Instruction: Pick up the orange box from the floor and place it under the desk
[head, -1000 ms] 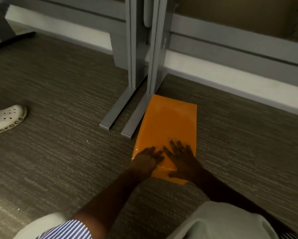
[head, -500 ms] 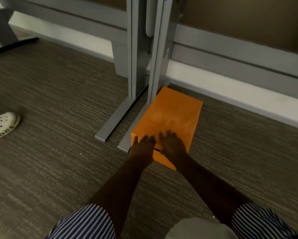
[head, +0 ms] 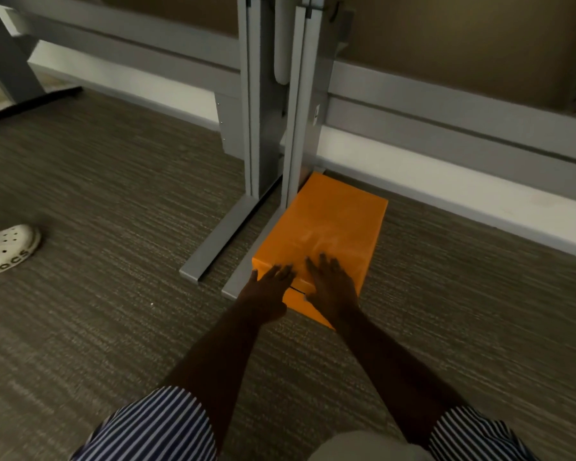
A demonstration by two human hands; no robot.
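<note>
The orange box [head: 330, 224] lies flat on the carpet, right beside the grey desk leg [head: 300, 128], its far corner near the white baseboard. My left hand [head: 266, 291] rests on the box's near left corner, fingers spread. My right hand [head: 330, 281] lies flat on the near end of the lid, fingers apart. Both palms press on the box's near end without gripping it. The near edge of the box is partly hidden by my hands.
Two grey desk feet [head: 213, 247] run along the carpet left of the box. A white baseboard [head: 463, 194] and grey rails close off the back. A white clog [head: 3, 251] sits at the far left. Grey carpet [head: 97, 327] covers the floor.
The box has slid away from me, further along the desk leg toward the baseboard. Both hands followed it, staying flat on its near end.
</note>
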